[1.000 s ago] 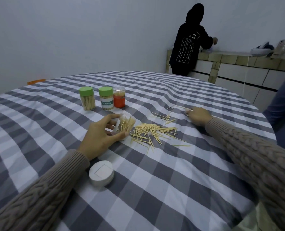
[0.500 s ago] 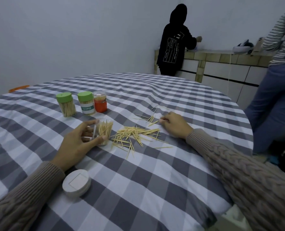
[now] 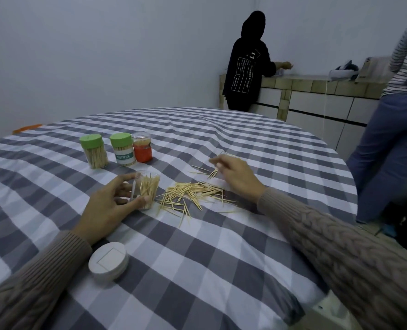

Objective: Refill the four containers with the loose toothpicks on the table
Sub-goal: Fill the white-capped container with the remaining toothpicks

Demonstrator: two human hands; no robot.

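The right hand (image 3: 237,176), flat on the tabletop (image 3: 221,246) a moment earlier, now lifts pinching several toothpicks (image 3: 213,173) above the loose pile (image 3: 190,194), while the left hand (image 3: 109,206) grips the open container (image 3: 147,190).

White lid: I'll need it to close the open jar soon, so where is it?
In the head view, the white lid lies flat on the checked tablecloth at lower left, beside the left sleeve, nearer than the open jar.

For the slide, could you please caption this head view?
Left hand steadies an open clear container while the right hand pinches toothpicks beside the loose pile.
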